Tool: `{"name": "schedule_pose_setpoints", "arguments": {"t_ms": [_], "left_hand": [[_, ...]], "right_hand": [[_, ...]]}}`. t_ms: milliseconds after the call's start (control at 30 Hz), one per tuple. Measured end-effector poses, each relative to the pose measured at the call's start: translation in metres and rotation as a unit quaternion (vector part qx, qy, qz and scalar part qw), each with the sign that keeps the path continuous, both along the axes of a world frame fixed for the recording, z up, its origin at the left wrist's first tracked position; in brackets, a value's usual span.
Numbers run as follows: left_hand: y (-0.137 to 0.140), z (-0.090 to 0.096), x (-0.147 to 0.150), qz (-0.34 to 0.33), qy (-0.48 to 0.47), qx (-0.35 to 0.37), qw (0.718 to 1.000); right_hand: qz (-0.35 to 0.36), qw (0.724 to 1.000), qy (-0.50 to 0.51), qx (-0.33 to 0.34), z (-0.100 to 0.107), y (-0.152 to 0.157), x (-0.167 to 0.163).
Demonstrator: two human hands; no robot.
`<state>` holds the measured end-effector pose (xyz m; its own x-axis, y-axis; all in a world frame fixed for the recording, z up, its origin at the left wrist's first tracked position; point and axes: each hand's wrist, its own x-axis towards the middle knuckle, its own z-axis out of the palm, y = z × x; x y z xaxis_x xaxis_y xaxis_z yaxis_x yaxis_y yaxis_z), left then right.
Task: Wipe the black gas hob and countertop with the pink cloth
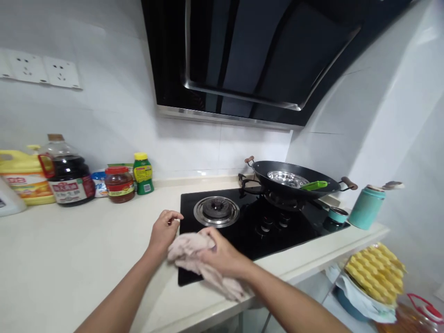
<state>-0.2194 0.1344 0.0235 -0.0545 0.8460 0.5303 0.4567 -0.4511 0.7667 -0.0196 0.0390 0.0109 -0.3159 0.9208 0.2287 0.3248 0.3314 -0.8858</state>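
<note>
My right hand (222,254) is closed on a pale, bunched cleaning cloth (190,249), pressing it on the front left corner of the black glass gas stove (249,240). A tail of the cloth hangs over the stove's front edge onto the counter. My left hand (165,230) is beside the stove's left edge, just behind the cloth. Its fingers are bent, with a gap between finger and thumb, and nothing shows in them. Behind both hands is the bare left burner (217,210) with its metal ring.
A black wok (287,169) on the right burner holds a shiny metal dish (282,178) and a green-handled utensil (314,185). Bottles and jars, including a dark sauce jug (71,185), line the wall. A range hood (243,60) hangs above. A turquoise canister (367,208) stands at right.
</note>
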Motion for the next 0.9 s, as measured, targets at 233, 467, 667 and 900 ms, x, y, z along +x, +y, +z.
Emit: {"name": "schedule_pose_setpoints", "arguments": {"t_ms": [233, 467, 667, 900], "left_hand": [[0.000, -0.002, -0.001, 0.007, -0.007, -0.005, 1.000], [0.000, -0.003, 0.004, -0.009, -0.019, -0.002, 1.000], [-0.002, -0.002, 0.002, -0.003, -0.015, -0.007, 1.000], [-0.002, 0.003, -0.001, 0.004, -0.019, -0.004, 1.000]], "right_hand": [[-0.063, 0.994, -0.088, 0.012, -0.003, 0.050, 0.082], [-0.199, 0.960, -0.167, 0.107, 0.023, 0.051, 0.123], [-0.053, 0.938, -0.333, 0.085, 0.014, 0.022, 0.057], [0.035, 0.922, -0.360, 0.140, -0.012, -0.006, 0.013]]}}
